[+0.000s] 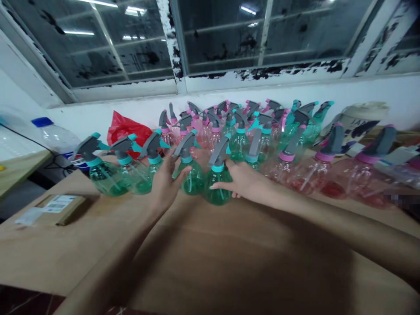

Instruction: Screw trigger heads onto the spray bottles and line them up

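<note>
My right hand (244, 178) is closed around the right side of a round green spray bottle (218, 192) with a grey trigger head and turquoise collar. Its thumb lies across the front of the bottle, which stands upright on the table. Just left of it, my left hand (166, 181) curves about the left side of another green spray bottle (193, 181). The left thumb rests on that bottle's front, and the fingertips are partly hidden behind it. More green spray bottles (110, 179) line up to the left. Pink-collared spray bottles (306, 175) continue the row to the right.
Behind the row, several green and pink spray bottles (241, 140) crowd near the wall. A red plastic bag (123, 129), a large clear bottle with a blue cap (54, 135) and a printed sack (361, 122) stand around them. A flat cardboard box (70, 212) lies on the brown tabletop (210, 253).
</note>
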A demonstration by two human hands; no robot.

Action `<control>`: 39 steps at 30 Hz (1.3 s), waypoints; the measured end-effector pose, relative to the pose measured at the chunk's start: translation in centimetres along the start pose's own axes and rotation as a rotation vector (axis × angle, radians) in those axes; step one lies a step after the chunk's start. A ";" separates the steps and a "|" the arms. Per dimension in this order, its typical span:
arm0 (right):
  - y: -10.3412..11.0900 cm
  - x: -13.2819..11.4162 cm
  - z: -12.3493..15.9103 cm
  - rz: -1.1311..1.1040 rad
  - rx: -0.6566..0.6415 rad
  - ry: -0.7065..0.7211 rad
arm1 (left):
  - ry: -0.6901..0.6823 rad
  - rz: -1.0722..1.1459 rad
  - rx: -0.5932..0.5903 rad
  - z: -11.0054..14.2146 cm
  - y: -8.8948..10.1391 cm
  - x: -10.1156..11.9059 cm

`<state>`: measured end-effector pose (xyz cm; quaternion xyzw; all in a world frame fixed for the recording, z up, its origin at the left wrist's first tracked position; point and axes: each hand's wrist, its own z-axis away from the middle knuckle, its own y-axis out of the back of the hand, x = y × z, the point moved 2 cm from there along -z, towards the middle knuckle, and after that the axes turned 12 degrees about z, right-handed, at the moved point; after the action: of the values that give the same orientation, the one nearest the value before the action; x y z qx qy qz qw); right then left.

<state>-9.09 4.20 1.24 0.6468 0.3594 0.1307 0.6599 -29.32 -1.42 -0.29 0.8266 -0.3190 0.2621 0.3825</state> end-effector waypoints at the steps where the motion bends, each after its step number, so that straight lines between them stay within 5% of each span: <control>1: -0.1 -0.1 0.5 0.022 0.015 0.012 | -0.004 0.031 0.017 0.6 0.3 0.0; 8: -0.3 -0.6 4.8 0.184 0.164 0.109 | 0.076 0.011 0.056 5.5 1.3 0.8; 14: 0.5 0.7 10.1 0.223 0.187 0.126 | 0.141 -0.237 0.020 5.9 -0.3 2.4; 24: 2.2 6.7 18.4 0.091 0.105 0.087 | 0.101 0.126 -0.557 7.5 -8.1 12.1; 30: 2.5 8.5 20.2 -0.048 0.149 0.115 | -0.100 0.245 -0.791 7.2 -11.7 16.2; 39: 1.5 9.6 19.2 -0.282 0.134 0.170 | -0.159 0.334 -0.661 6.6 -14.9 18.6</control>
<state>10.47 -4.09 -2.11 0.6193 0.5088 0.0668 0.5942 -4.92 -5.31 1.60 0.6128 -0.5455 0.1388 0.5547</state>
